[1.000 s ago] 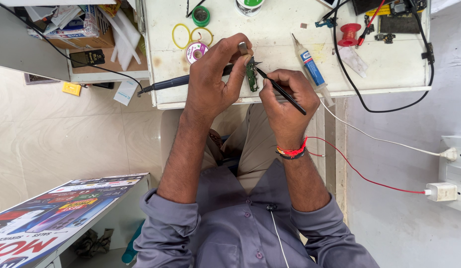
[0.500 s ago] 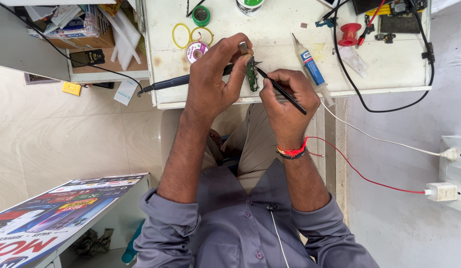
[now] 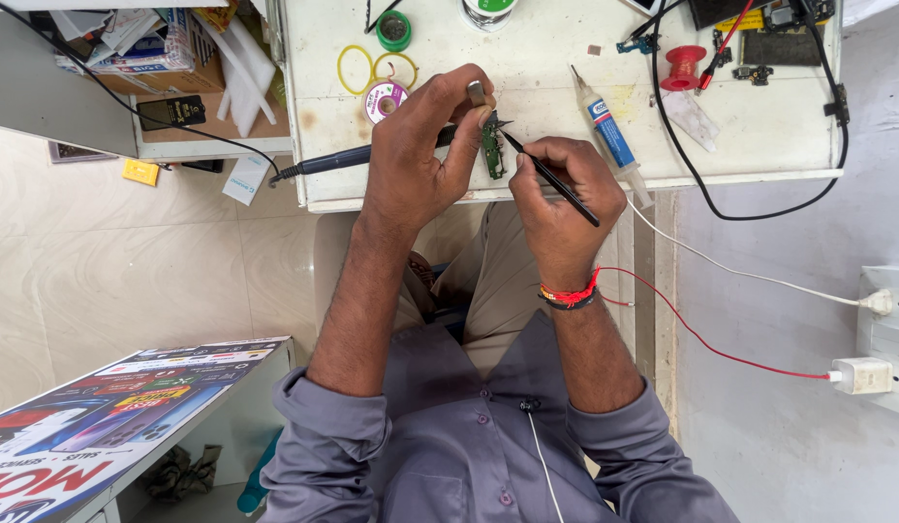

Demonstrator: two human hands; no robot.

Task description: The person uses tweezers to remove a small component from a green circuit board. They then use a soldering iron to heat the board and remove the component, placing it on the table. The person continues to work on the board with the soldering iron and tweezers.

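A: Where is the small green circuit board (image 3: 491, 152)?
B: Over the near edge of the white worktop surface (image 3: 759, 126), pinched upright between the thumb and fingers of the left hand (image 3: 420, 155). The right hand (image 3: 556, 194) is closed like a pen grip around thin black tweezers (image 3: 551, 177), whose tip touches the board's upper end.

A: How far along does the work look?
B: Midway, I'd judge: the board is off the surface and being worked at. Whether any part is already fixed or lifted is too small to tell.

A: What lies around it?
B: A dark-handled soldering iron (image 3: 343, 158) runs behind the left hand. A white tube with a blue label (image 3: 604, 126) lies just beside the right hand. Farther back are yellow rubber bands (image 3: 356, 70), a green roll (image 3: 393, 31) and a red spool (image 3: 684, 66).

A: Anything in the way?
B: A black cable (image 3: 701, 184) loops near the right hand; the left fingers hide part of the board.
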